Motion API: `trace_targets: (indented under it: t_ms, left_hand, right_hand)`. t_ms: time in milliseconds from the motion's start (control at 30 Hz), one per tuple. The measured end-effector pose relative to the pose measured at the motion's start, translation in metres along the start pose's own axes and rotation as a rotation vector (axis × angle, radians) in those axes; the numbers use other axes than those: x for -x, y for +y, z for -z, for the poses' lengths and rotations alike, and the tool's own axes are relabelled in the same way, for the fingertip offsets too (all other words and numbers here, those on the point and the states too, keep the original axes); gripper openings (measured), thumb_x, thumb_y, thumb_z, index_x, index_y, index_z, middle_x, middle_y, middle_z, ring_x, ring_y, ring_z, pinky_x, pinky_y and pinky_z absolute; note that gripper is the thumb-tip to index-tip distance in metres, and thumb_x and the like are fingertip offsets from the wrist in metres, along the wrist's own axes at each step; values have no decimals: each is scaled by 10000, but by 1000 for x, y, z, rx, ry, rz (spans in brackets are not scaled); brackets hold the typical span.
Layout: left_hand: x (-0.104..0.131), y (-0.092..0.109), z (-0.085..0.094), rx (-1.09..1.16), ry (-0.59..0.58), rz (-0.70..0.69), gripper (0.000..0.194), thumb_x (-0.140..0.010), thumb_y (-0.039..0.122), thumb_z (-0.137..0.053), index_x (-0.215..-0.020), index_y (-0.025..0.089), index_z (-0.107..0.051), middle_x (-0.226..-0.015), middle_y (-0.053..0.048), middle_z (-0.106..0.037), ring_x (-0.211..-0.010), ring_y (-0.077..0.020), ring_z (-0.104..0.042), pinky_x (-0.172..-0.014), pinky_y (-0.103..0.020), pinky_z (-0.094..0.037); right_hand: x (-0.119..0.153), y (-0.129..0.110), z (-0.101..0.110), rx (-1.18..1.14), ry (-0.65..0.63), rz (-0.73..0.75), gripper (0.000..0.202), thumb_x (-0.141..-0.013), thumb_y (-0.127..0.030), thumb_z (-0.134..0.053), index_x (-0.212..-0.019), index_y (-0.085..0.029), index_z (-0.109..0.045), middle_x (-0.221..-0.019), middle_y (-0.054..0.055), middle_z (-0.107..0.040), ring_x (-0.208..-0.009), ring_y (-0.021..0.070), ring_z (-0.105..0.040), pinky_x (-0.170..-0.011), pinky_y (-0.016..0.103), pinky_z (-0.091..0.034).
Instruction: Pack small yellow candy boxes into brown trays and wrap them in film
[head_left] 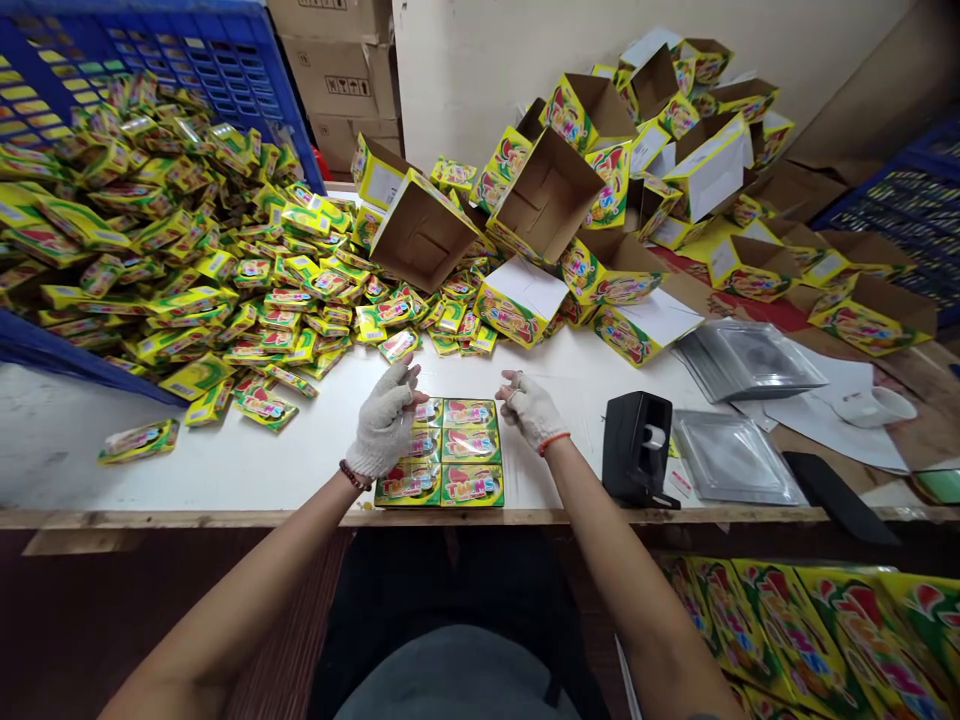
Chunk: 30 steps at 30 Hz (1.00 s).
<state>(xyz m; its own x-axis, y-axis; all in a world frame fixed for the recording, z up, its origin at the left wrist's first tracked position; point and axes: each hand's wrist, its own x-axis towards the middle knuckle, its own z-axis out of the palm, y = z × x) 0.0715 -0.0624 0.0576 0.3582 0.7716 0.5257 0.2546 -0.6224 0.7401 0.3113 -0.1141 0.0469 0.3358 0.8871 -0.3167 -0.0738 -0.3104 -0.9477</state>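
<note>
A block of several small yellow-green "TWINS" packs (472, 443) lies at the table's front edge, set in two columns of three rows. My left hand (384, 422), in a white fingerless glove, is over the block's upper left side and partly hides it. Its fingers are loosely bent and apart, with nothing visible in them. Just off the upper right corner is my right hand (534, 410), gloved alike, its fingers slightly curled and apart. I see nothing held in it. Beyond both hands, loose packs (300, 300) spread from a large heap.
A blue crate (217, 65) spills packs at the left. Open display boxes (424, 235) are piled at the back. To the right stand a black tape dispenser (637, 450), clear plastic trays (739, 455) and a white cup (876, 406). Filled boxes (810, 620) sit below the table's right side.
</note>
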Motion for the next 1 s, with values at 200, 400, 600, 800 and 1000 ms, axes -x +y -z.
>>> trace_targets:
  t_ms: [200, 400, 600, 800, 1000]
  left_hand:
    - [12, -49, 51, -331, -330, 37, 332, -782, 148, -454, -948, 200, -737, -1271, -108, -686, -1181, -230, -642, -1026, -451, -529]
    - [-5, -29, 37, -483, -187, -17, 403, -837, 144, -446, -1151, 158, -697, -1236, -129, -681, -1186, -247, -608, -1031, -421, -494]
    - [-17, 8, -17, -781, -676, -54, 392, -982, 394, -424, -1248, 179, -616, -1078, -133, -689, -1035, -299, -617, -902, -456, -427]
    - [-8, 7, -16, -877, -644, -40, 563, -963, 553, -431, -1399, 210, -527, -1264, -181, -615, -1171, -360, -552, -962, -523, -350]
    - [-44, 6, -29, -740, -867, -118, 577, -990, 476, -391, -1515, 238, -398, -1316, -123, -624, -1207, -301, -561, -1014, -452, -369]
  right_hand:
    - [-3, -9, -4, 358, -134, -112, 796, -715, -180, -634, -1476, -157, -404, -519, -94, -486, -403, 105, -438, -383, 200, -282]
    - [7, -11, -5, 451, -202, -174, 724, -745, -190, -647, -1443, -153, -457, -548, -71, -531, -392, 97, -458, -366, 191, -262]
    - [15, -5, -4, 483, -211, -188, 654, -797, -198, -598, -1435, -148, -465, -589, -56, -560, -427, 111, -513, -371, 190, -322]
    - [33, 7, 2, 381, -195, -112, 646, -783, -191, -561, -1421, -142, -463, -578, -73, -538, -505, 119, -537, -416, 187, -383]
    - [28, 9, 3, 339, -164, -143, 738, -754, -187, -566, -1466, -98, -395, -555, -81, -543, -499, 126, -531, -417, 198, -386]
